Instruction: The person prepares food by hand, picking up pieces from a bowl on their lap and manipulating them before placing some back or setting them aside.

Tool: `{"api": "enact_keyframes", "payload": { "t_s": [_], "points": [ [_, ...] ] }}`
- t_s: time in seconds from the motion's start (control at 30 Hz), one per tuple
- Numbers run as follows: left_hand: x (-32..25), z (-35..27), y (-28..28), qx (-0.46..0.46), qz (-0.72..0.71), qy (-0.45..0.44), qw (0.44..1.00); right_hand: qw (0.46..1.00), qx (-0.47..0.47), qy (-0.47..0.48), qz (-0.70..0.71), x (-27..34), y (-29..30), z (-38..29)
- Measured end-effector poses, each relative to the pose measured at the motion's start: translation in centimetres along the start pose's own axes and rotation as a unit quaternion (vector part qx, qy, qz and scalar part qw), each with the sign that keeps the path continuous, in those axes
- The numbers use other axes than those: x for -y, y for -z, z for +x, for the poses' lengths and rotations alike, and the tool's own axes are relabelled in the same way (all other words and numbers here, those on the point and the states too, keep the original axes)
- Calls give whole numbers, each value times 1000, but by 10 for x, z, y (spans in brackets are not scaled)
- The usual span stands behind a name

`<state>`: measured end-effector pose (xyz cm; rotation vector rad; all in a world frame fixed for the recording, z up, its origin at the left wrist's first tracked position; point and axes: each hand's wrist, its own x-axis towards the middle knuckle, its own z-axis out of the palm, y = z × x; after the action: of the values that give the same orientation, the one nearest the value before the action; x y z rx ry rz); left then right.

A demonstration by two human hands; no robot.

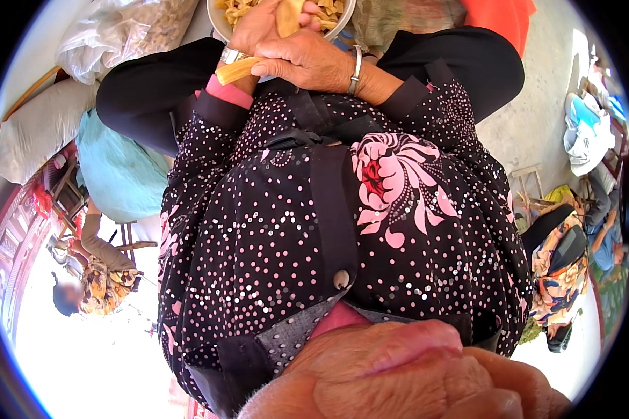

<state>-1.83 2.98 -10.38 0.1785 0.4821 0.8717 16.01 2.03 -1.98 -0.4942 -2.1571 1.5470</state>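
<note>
My left hand is held palm up over a white tub of yellow dried-looking pieces. A flat yellow piece lies in it, with the fingertips curled at its far side. My right hand, with a metal bangle at its wrist, crosses in front of the left. Between its thumb and fingers it pinches a long, ridged yellow strip, which points left across my left wrist. A metal watch band circles that wrist. The tub's far side is cut off by the frame's top edge.
A clear plastic sack, a pale sack and a light blue bag stand on my left. Red cloth lies by my right knee. People sit behind me on the left and right, near wooden stools.
</note>
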Motion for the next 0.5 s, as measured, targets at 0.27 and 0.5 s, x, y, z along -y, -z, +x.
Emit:
{"api": "enact_keyframes", "payload": {
  "t_s": [0.27, 0.5],
  "points": [
    [-17, -26, 31, -145, 17, -68, 987, 967, -170, -52, 183, 19, 10, 4],
    [-14, -51, -35, -74, 54, -77, 993, 917, -385, 99, 42, -21, 6, 35]
  ]
}}
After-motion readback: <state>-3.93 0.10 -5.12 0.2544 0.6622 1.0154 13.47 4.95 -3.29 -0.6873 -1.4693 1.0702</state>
